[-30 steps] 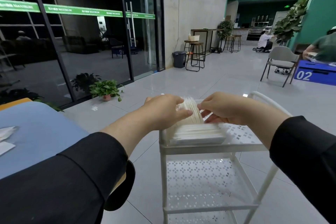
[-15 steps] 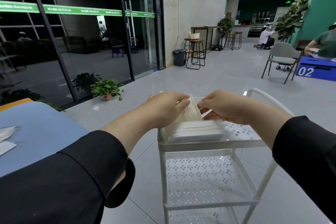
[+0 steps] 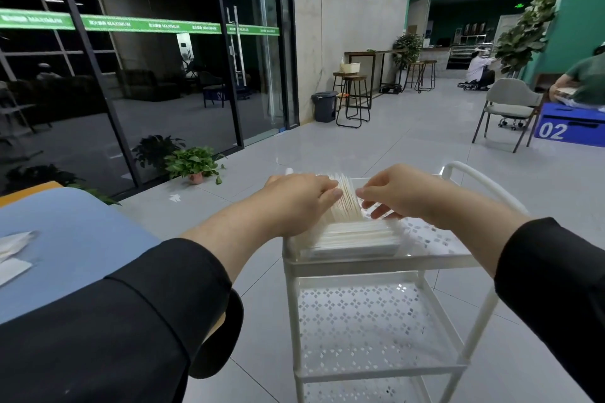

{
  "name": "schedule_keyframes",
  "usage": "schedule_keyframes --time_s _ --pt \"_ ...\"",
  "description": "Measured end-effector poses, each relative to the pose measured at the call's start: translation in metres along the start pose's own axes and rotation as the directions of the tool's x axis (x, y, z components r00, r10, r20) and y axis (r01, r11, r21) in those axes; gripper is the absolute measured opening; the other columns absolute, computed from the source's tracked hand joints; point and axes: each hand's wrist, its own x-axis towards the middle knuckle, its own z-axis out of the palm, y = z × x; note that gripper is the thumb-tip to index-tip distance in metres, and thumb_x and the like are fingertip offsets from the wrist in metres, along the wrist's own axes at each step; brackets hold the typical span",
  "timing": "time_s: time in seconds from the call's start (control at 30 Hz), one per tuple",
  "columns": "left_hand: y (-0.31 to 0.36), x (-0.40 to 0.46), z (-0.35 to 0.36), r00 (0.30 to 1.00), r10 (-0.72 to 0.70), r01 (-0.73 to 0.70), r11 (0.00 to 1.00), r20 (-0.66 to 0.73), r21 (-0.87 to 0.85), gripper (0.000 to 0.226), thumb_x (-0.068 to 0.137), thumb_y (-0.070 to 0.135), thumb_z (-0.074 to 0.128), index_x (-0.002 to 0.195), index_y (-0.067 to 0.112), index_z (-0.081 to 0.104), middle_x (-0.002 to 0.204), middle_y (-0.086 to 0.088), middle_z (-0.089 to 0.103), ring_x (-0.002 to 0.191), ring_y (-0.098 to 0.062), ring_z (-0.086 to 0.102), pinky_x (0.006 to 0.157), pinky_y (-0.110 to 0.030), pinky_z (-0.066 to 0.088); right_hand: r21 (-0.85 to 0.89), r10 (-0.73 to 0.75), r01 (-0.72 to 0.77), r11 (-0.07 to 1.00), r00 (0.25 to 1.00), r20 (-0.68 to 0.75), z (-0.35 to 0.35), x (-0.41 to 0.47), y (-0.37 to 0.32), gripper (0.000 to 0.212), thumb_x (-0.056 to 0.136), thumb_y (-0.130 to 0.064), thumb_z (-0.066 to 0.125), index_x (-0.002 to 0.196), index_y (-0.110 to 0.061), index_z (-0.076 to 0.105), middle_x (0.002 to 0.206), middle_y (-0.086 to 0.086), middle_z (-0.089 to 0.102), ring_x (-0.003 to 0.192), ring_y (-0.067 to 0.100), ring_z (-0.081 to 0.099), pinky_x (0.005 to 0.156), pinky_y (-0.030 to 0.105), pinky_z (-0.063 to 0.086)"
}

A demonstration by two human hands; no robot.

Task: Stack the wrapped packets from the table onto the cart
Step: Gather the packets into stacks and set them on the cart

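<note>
The left hand's fingertips (image 3: 334, 195) curl down onto the near face of a slanted bundle of white packets (image 3: 347, 198), and the left hand (image 3: 296, 203) lies over the left part of the stack, palm down. At 3 o'clock from it the right hand (image 3: 404, 195) comes in with its fingers (image 3: 376, 204) bent and narrow, their tips at the bundle's other face; they seem to pinch it, though the contact itself is hidden behind the packets. The bundle leans between the two hands. Under it lies a flat pile (image 3: 357, 239) of more white packets, resting on the top shelf of the white cart (image 3: 435, 239), toward its left side. The cart's shelves are punched with small diamond holes, and a curved handle (image 3: 465, 173) rises at 1 o'clock from the hands. Both forearms are bare up to black sleeves (image 3: 137, 314). At 9 o'clock from the cart stands a table with a blue top (image 3: 75, 229), and a few white packets (image 3: 13, 255) lie at its left edge. A potted plant (image 3: 193, 163) sits on the tiled floor at 11 o'clock, beside dark glass doors.
</note>
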Motion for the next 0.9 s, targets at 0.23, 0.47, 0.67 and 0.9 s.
schedule_keyframes --time_s 0.23,0.47,0.67,0.9 --pt "0.001 -0.001 -0.002 0.994 -0.04 0.033 0.997 -0.104 -0.064 0.047 0.109 0.048 0.03 0.15 0.032 0.047 0.15 0.006 0.054 0.139 -0.022 0.046 0.116 -0.044 0.032 0.02 -0.008 0.009 1.0 1.0 -0.024 -0.005 0.001 0.005 0.024 0.1 -0.035 0.06 0.105 -0.015 0.072 0.097 -0.002 0.076 0.085 0.015 0.074 0.08 0.033 0.063" --pt "-0.002 -0.005 -0.003 0.986 -0.058 0.042 0.994 -0.155 -0.105 0.045 0.108 0.048 0.032 0.147 0.032 0.05 0.147 0.005 0.056 0.135 -0.022 0.049 0.113 -0.044 0.037 -0.009 -0.039 0.039 0.999 0.999 -0.014 -0.007 -0.004 0.004 0.022 0.101 -0.033 0.059 0.106 -0.017 0.073 0.096 -0.004 0.076 0.086 0.012 0.074 0.08 0.031 0.062" --pt "-0.004 -0.008 0.002 0.983 -0.042 0.017 0.99 -0.177 -0.138 0.043 0.108 0.047 0.034 0.145 0.034 0.052 0.145 0.007 0.058 0.133 -0.02 0.051 0.109 -0.04 0.041 -0.066 -0.125 0.125 0.99 0.992 -0.001 -0.001 -0.011 -0.001 0.018 0.101 -0.028 0.058 0.102 -0.027 0.076 0.096 -0.003 0.076 0.09 0.01 0.072 0.087 0.038 0.061" --pt "0.008 -0.013 -0.003 0.994 0.022 -0.033 0.994 -0.105 -0.105 0.047 0.108 0.05 0.032 0.148 0.032 0.049 0.15 0.008 0.053 0.138 -0.017 0.047 0.112 -0.036 0.035 -0.058 -0.131 0.129 0.99 0.99 -0.042 -0.003 -0.013 -0.003 0.022 0.101 -0.021 0.053 0.099 -0.026 0.074 0.101 -0.005 0.074 0.095 0.01 0.071 0.087 0.038 0.061"
